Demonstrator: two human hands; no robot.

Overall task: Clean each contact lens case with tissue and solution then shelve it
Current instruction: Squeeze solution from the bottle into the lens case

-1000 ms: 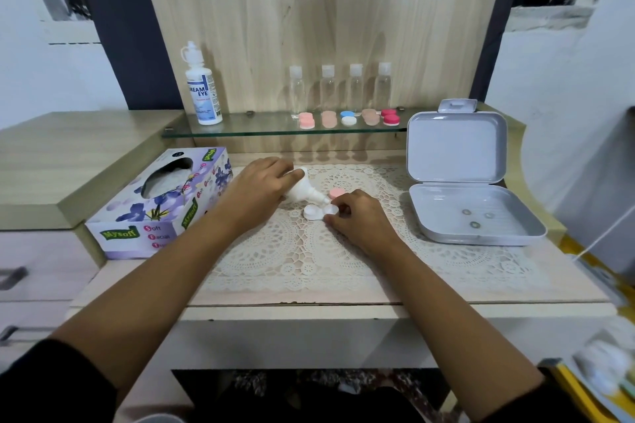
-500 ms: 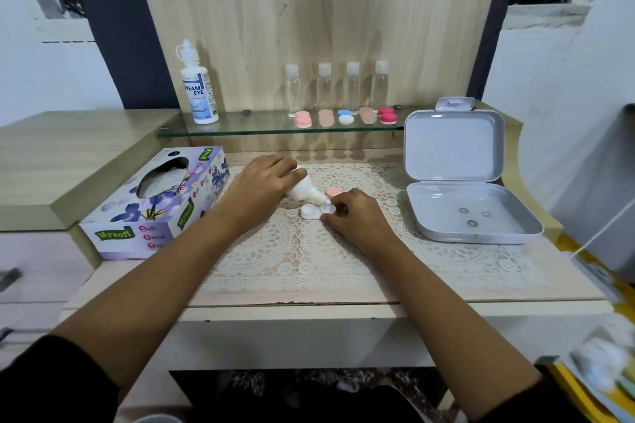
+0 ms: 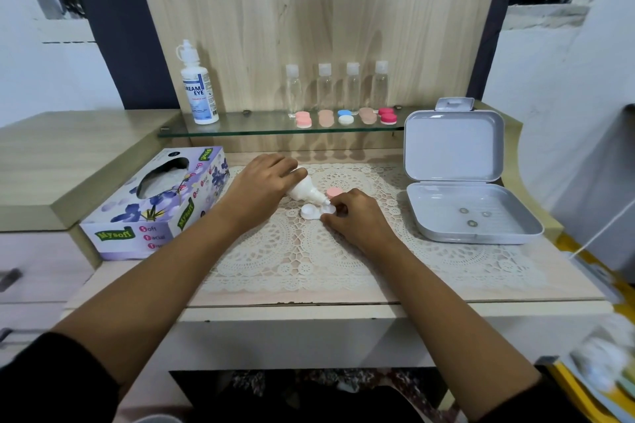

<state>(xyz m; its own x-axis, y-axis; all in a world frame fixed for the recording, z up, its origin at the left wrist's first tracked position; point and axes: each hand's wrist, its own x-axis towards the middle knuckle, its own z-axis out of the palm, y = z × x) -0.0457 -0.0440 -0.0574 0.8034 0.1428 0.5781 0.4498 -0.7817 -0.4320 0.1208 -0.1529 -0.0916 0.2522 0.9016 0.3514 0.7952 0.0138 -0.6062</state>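
Two hands met over our desk (image 3: 570, 282), right on the lace mat (image 3: 309, 261). Behind it ran the glass shelf (image 3: 261, 129). The tissue box (image 3: 154, 209) sat at the mat's left, and a grey box (image 3: 457, 182) lay open at its right.

Our left hand (image 3: 264, 189) had its fingers wrapped round a small bottle (image 3: 304, 189). It was tipped over so the nozzle pointed down at the white lens case (image 3: 309, 211) mid-mat. Our right hand (image 3: 357, 218) was curled, with its fingertips pinching the case's right end.

Up on the shelf stood a big solution bottle (image 3: 198, 93), four clear bottles (image 3: 338, 86) and five closed cases (image 3: 345, 117). Oh, and a pink cap (image 3: 334, 192) sat just behind the lens case.
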